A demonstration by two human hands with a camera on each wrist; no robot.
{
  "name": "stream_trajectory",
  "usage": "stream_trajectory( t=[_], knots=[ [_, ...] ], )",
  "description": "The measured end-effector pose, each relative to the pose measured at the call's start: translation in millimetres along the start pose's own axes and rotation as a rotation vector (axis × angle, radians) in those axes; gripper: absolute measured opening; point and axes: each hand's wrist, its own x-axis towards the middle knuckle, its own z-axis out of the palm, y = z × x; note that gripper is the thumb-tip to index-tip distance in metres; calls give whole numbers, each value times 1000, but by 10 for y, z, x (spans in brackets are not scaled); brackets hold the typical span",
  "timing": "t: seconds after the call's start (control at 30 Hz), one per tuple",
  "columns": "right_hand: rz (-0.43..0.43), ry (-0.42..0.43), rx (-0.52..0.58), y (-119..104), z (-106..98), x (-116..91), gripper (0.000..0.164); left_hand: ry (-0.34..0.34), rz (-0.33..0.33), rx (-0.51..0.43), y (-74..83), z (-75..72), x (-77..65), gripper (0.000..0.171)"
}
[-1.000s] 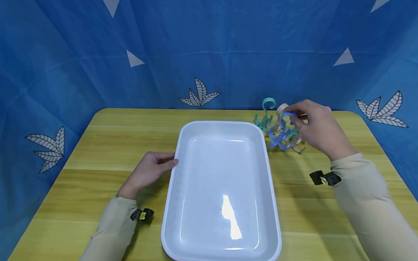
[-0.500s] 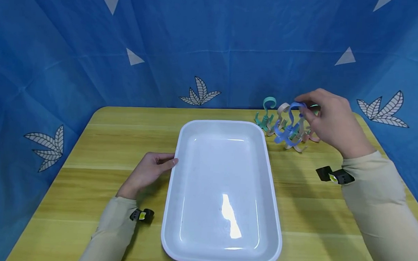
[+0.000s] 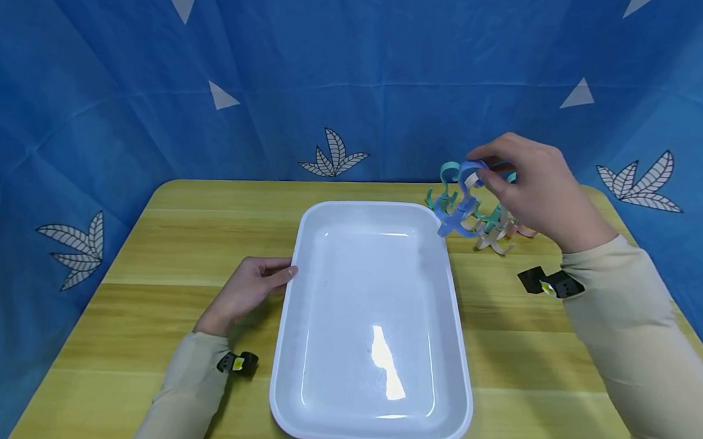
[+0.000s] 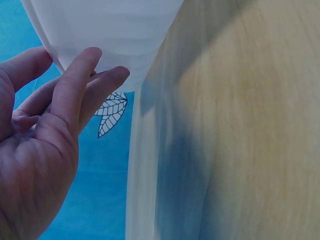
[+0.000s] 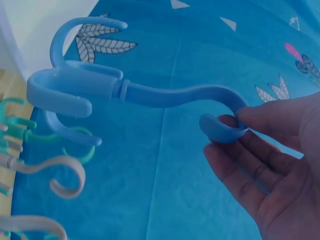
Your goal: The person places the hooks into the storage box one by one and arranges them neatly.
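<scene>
My right hand (image 3: 533, 187) pinches the curled top of a blue four-pronged swivel hook (image 3: 457, 220), its prongs hanging down. In the head view this hook overlaps the far right corner of a white tray (image 3: 372, 285). The right wrist view shows the blue hook (image 5: 175, 97) with its curl between thumb and fingers. At the tray's left side, my left hand (image 3: 247, 293) holds the rim, thumb over the edge and fingers along the outer wall (image 4: 110, 30).
Several similar hooks stand grouped past the tray's far right corner: a green hook (image 3: 443, 202), a beige hook (image 3: 493, 237) and a pink hook (image 3: 524, 231) among them. A blue cloth (image 3: 383, 136) hangs behind the wooden table (image 3: 229, 225).
My right hand has lifted the blue hook out of the group, first moving right, then left towards the tray's far right corner. My left hand has stayed at the tray rim.
</scene>
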Motion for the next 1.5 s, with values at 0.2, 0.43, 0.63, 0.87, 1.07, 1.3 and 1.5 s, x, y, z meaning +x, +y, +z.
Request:
stream_trajectory(
  t=[0.2, 0.43, 0.63, 0.87, 1.07, 1.3, 1.5],
  knots=[
    [18, -64, 62, -52, 89, 65, 26, -3, -5, -10, 11, 13, -6, 43],
    [-6, -91, 103, -73, 229, 147, 25, -14, -6, -17, 9, 17, -9, 45],
    [-33, -114, 134, -138, 316, 241, 20, -20, -20, -42, 30, 16, -9, 44],
    [-42, -175, 162, -218, 410, 380, 20, -31, -22, -59, 33, -7, -3, 43],
    [-17, -225, 184, -286, 509, 481, 21, -41, -20, -72, 38, -14, 4, 44],
    [17, -263, 196, -353, 664, 556, 22, -52, -28, -64, 58, -16, 11, 44],
    [21, -281, 217, -415, 770, 593, 22, -66, -26, -62, 52, -38, 4, 46]
  ],
)
